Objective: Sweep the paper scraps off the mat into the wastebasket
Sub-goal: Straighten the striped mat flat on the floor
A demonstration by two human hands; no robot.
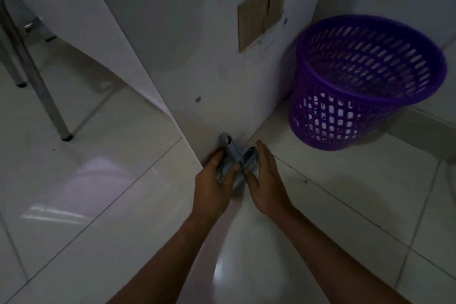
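A purple plastic wastebasket (365,81) with a slotted wall stands on the tiled floor at the right, beside a white panel. Low against that panel's foot lies a small blue-grey dustpan (228,148) with a matching hand brush (249,155). My left hand (217,180) grips the dustpan's handle. My right hand (264,175) rests on the brush, thumb and fingers around its head. No mat and no paper scraps are in sight.
The white furniture panel (197,44) rises ahead with a taped cardboard patch (261,12). Metal chair legs (42,96) stand at the left. Glossy white floor tiles (98,180) spread all around. A wall and skirting run behind the basket.
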